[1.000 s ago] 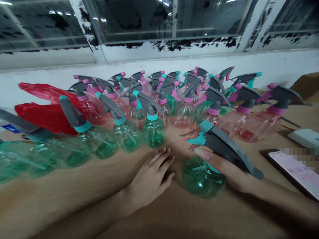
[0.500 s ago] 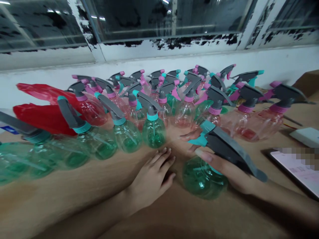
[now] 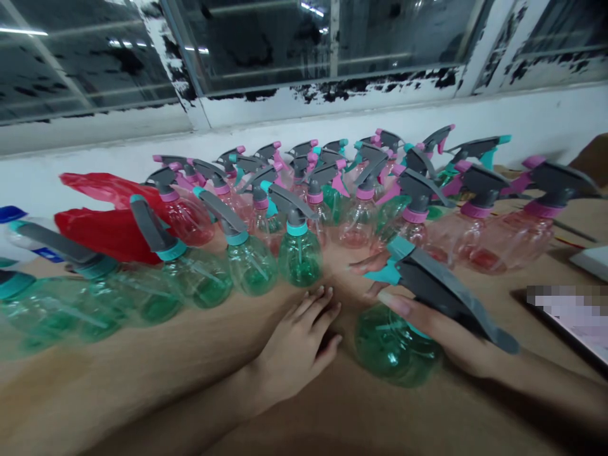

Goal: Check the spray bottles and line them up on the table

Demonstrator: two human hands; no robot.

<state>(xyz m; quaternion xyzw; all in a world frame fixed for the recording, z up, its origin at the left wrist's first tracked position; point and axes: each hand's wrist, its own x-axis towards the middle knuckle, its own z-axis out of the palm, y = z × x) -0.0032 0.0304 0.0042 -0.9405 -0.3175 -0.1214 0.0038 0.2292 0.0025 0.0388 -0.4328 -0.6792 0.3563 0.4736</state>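
Observation:
My right hand (image 3: 441, 326) is closed around the neck of a green spray bottle (image 3: 394, 351) with a grey and teal trigger head. The bottle is slightly tilted, its nozzle pointing away to the left. Flat on the table, my left hand (image 3: 297, 345) lies with fingers stretched out and nothing in it, just left of the held bottle. Beyond its fingertips stands another green spray bottle (image 3: 300, 259), the nearest of a row of teal-collared ones running to the left.
Pink spray bottles (image 3: 494, 244) with grey heads crowd the back of the wooden table (image 3: 190, 380). A red plastic bag (image 3: 104, 231) and a clear bottle with a blue cap (image 3: 12, 214) lie at left. A phone (image 3: 570, 323) rests at right, below a white wall with windows.
The whole view has shifted slightly, bringing more of the left side into sight. Both hands keep their places, the right one still around the same spray bottle.

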